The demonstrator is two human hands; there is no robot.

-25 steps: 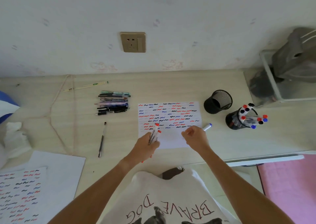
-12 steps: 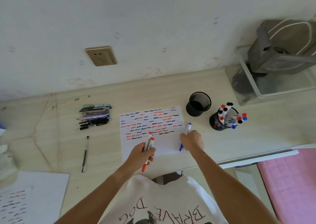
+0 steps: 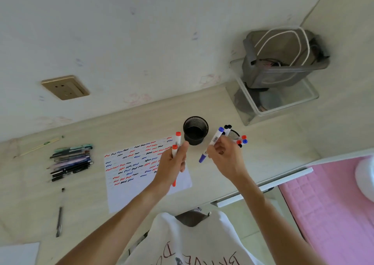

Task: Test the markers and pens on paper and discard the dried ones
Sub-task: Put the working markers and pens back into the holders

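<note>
1. Markers and pens: sorted pile of pens lying at 9 o'clock of the paper, one loose pen at 7 o'clock of it, well apart from both hands.
2. Paper covered in red, blue and black squiggles over its upper half, lower part blank; plenty of room left for further test strokes.
3. Left hand hovering above the paper's 3 o'clock edge, fingers curled tight around two red markers; capped ends sticking out toward 12 o'clock, a red tip poking out below the palm toward 6 o'clock.
4. Empty mesh cup standing between the hands, at 1 o'clock of the left hand, just beside the paper's corner.
5. Right hand raised, fingers pinching a blue marker at mid-barrel, cap toward 1 o'clock, other blue end toward 7 o'clock.
6. Full marker cup partly hidden behind the right hand, at its 12 o'clock.
7. Step in hand, by judgement: testing paused, sorting the tested blue marker. Next move likely calls for dropping it into one cup, then drawing another.
</note>
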